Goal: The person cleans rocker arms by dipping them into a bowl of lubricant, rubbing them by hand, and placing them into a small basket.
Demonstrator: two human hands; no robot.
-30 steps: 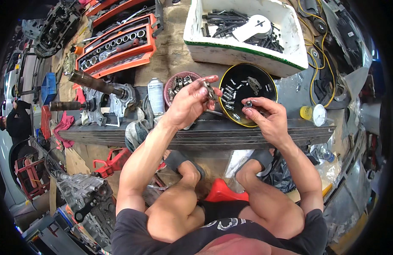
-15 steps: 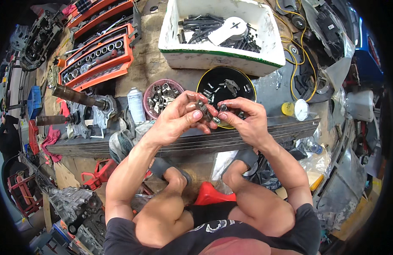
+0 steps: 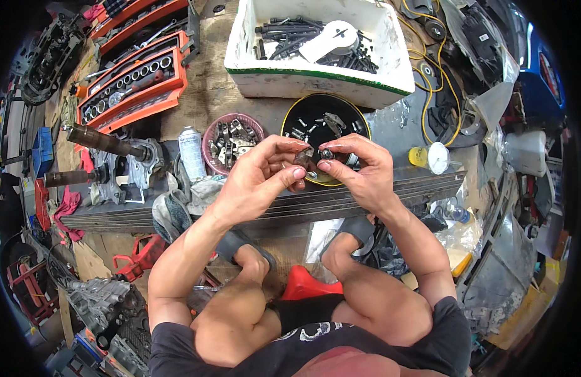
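Note:
My left hand (image 3: pixel 263 176) pinches a small grey metal piece (image 3: pixel 305 161) that looks like a rocker arm. In my right hand (image 3: pixel 366 173), a small dark, shiny round part (image 3: pixel 326 154) sits between thumb and fingers. Both hands are close together, the two pieces a short gap apart, over the near side of a black bowl (image 3: pixel 303 108) with a yellow rim. Small shiny cylinders and another metal arm (image 3: pixel 334 122) lie inside it. To its left, a pink basket (image 3: pixel 208 158) holds several similar metal arms. My fingers hide part of each held piece.
A spray can (image 3: pixel 191 153) and a grey rag (image 3: pixel 171 212) are left of the basket. Behind the bowl stands a white foam box (image 3: pixel 328 83) of bolts. An orange socket tray (image 3: pixel 176 94) lies far left; a yellow cup (image 3: pixel 418 156) with a white lid is right.
Both hands have drawn closer together, bringing the two held pieces nearer each other. The metal piece in my left hand has turned. The whole view has shifted slightly.

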